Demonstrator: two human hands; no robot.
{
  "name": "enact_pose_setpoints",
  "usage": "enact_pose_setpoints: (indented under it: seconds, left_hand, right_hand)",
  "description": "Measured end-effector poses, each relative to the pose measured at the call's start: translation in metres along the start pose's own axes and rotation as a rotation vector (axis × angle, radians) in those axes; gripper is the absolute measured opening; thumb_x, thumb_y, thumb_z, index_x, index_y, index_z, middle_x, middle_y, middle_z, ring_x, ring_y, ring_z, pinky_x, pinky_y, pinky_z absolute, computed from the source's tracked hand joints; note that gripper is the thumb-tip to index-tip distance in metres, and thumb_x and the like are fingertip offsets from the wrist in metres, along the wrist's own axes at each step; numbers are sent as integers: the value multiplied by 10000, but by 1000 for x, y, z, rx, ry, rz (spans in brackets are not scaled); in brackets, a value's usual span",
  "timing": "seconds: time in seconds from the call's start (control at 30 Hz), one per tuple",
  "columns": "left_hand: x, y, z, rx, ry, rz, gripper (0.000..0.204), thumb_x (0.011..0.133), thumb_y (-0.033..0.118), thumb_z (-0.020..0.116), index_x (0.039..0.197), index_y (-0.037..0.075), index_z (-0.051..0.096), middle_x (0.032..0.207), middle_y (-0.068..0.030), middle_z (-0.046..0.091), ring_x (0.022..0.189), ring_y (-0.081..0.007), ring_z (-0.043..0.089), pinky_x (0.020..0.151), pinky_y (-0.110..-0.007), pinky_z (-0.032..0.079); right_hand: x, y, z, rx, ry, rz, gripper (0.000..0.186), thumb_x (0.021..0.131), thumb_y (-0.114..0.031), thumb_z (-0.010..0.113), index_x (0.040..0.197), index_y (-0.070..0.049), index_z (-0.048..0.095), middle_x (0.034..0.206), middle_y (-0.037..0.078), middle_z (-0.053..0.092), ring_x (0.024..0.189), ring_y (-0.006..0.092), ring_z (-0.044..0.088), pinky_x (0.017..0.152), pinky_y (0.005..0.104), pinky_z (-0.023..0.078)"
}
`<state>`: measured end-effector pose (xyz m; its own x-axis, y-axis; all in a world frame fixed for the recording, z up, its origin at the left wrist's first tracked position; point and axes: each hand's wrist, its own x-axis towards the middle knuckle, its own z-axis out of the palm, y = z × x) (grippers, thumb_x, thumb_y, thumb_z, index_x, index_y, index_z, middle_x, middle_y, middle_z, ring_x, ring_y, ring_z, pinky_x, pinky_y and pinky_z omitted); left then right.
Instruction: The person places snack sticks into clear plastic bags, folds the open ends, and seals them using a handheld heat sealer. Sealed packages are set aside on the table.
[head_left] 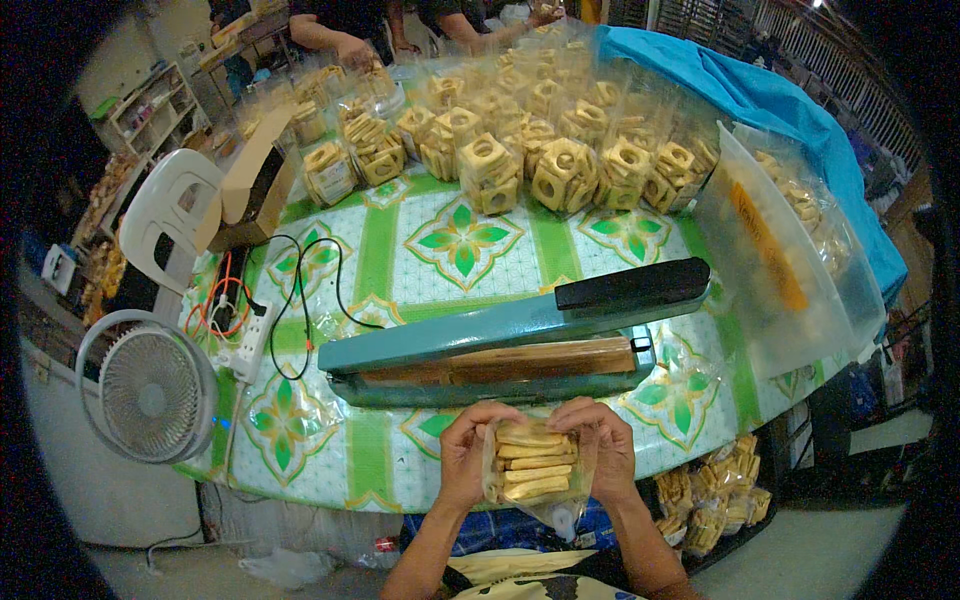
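Both your hands, the left hand [466, 455] and the right hand [612, 455], are just on the near side of the teal sealer [500, 325], your landmark here. Each pinches one side of a clear packet [537, 468], fingers curled over its far corners. That packet sits right of the sealer's middle, its far edge close beside the base; whether they touch, you cannot tell from this angle. The sealer's long axis runs left to right, across the line from your body, with its arm raised toward the right end. Your right hand is the nearer one to the black handle [632, 284].

Inside the thin, glossy plastic, golden slabs lie stacked like rungs, roughly parallel to the sealer, dry-looking and slightly uneven. Along the sealer's base runs a smooth brown strip [500, 362]; its arm is shiny painted teal, straight and narrow. Beyond it, filled bags [570, 175] crowd together, showing squarish pieces with round openings. Right of it stands a milky plastic sheet [715, 260], and left of it a round, ribbed fan [150, 395]. Under it spreads a slick green-and-white tablecloth [465, 245] with flower motifs.
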<state>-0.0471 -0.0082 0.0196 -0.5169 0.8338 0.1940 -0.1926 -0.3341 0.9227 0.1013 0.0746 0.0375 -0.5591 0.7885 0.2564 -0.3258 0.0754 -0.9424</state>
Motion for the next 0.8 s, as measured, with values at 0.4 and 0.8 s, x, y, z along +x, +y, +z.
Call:
enact_pose_setpoints:
  seconds: [0.4,0.8]
  left_hand:
    - [12,-7,0,-237,-220,99,627,826,608,577,935,-2,668,915,-108,652,913,-219,604,814,-314,471]
    - [6,3,9,-164,-12,35,367,987,302,529,753,21,565,733,-59,549,695,-135,530,654,-275,435]
  right_hand:
    - [-5,1,0,128,-3,105,349,970,-334,551,865,-5,598,965,111,587,985,220,558,914,365,435]
    - [-3,-13,4,93,-120,-47,279,998,-288,489,991,-23,576,952,120,613,959,235,577,940,380,434]
